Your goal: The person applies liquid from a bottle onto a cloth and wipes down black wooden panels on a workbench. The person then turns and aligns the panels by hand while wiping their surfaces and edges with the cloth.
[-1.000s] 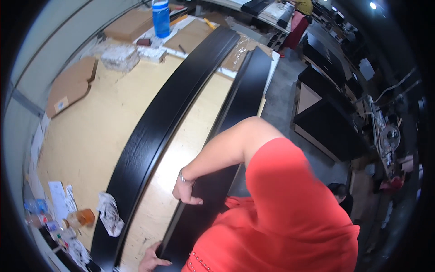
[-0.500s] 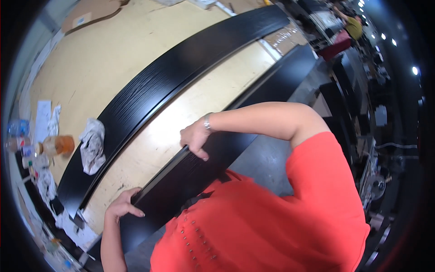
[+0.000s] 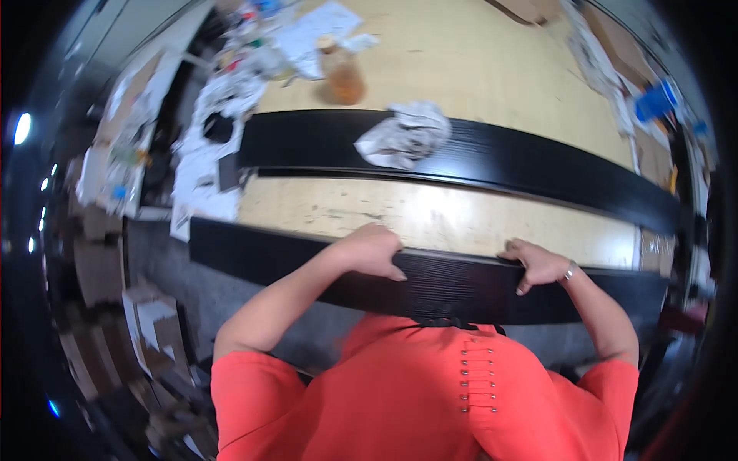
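A long black wood-grain board point(image 3: 453, 284) lies across in front of my body, along the table's near side. My left hand point(image 3: 371, 250) is closed over its upper edge, left of the middle, with the thumb on the near face. Farther right, my right hand point(image 3: 536, 265) grips the same edge, also thumb toward me; its other fingertips are partly hidden. Beyond it, a second black board point(image 3: 530, 157) rests on the pale tabletop point(image 3: 477, 69). A crumpled whitish cloth point(image 3: 411, 134) sits on that board, apart from both hands.
Behind the far board stands a bottle of amber liquid point(image 3: 344, 77). Papers point(image 3: 315, 34) and small containers clutter the far left. A blue object point(image 3: 656, 101) is at the right edge. Cardboard boxes point(image 3: 157, 326) stand on the floor at left.
My view has swung left, so the boards now run nearly level across it. Both hands stay on the near board; the left one is now farther from its left end.
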Motion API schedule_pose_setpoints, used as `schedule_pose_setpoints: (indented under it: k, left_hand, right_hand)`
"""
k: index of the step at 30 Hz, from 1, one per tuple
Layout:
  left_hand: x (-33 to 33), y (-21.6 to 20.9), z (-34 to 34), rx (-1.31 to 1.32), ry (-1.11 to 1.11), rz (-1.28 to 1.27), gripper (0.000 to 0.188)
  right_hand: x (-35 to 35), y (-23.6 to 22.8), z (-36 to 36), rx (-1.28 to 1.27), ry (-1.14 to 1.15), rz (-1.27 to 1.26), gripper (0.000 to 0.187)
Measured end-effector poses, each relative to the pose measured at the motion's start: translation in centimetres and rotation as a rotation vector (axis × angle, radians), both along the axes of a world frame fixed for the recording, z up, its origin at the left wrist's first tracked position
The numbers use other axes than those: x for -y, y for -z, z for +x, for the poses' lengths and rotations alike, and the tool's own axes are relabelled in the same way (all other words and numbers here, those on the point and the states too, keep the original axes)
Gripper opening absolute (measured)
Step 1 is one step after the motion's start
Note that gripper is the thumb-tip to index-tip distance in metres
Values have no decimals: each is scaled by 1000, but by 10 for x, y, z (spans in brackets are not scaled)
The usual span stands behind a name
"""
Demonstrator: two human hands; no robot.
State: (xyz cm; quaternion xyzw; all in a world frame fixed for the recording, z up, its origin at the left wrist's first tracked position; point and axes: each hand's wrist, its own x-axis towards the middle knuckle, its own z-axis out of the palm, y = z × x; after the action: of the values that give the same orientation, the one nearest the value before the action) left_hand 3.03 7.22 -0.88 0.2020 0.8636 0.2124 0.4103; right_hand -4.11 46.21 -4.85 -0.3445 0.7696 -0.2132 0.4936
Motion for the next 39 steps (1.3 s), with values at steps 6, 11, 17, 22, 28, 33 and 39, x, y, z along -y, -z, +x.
schedule_pose_setpoints:
  k: [6, 11, 17, 22, 28, 33, 39]
  left_hand:
    - [-4, 6, 17, -127, -105, -46, 49]
    - [-5, 20, 28, -153, -178, -56, 47]
    - [-26, 7, 75, -503, -359, 205, 83]
    - [-23, -9, 122, -557, -152, 21, 95]
    - [-40, 28, 158, -773, -230, -52, 74]
    - [-52, 38, 184, -811, -328, -25, 61]
    - [-62, 48, 211, -854, -399, -33, 55]
  right_hand:
    - [6, -11, 1, -40, -53, -32, 80]
    - [42, -56, 5, -134, -121, 297, 66]
    - [9, -66, 62, -401, 84, -13, 108]
    - [7, -63, 108, -663, 19, 113, 125]
    - [-1, -52, 129, -771, -10, 94, 117]
    - [-6, -42, 146, -841, -7, 74, 112]
    - [-8, -42, 158, -775, -4, 88, 108]
